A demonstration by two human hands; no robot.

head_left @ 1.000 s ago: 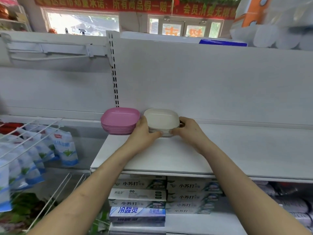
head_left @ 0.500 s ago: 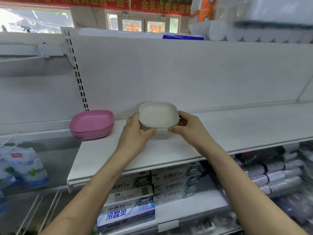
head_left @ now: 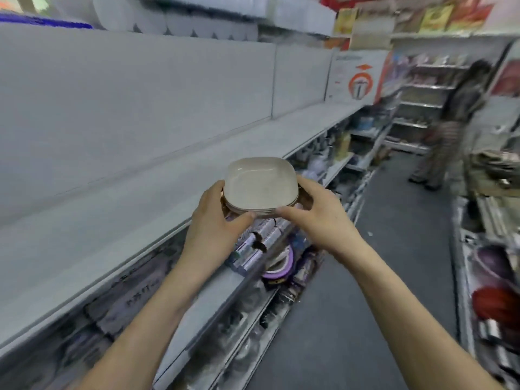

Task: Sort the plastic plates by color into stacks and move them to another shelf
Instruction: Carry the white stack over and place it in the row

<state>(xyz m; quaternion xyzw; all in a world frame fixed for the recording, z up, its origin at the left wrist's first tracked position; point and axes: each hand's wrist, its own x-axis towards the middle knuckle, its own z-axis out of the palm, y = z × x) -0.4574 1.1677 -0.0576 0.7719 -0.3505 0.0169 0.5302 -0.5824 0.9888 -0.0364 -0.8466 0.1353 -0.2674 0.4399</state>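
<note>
Plates [head_left: 260,184]: pinched at the rims between left hand [head_left: 218,229] and right hand [head_left: 319,218], fingers [head_left: 239,222] curled round, off the shelf [head_left: 135,212]. May fan out and slip if tilted mid-carry.

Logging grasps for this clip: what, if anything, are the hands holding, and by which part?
Both hands hold the stack of cream plates: the left hand grips its left edge, the right hand its right edge.

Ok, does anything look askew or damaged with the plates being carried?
Nothing stands out. The cream plate stack sits nested and roughly level, held at its sides by the left hand and right hand. Motion blur hides fine detail elsewhere.
</note>
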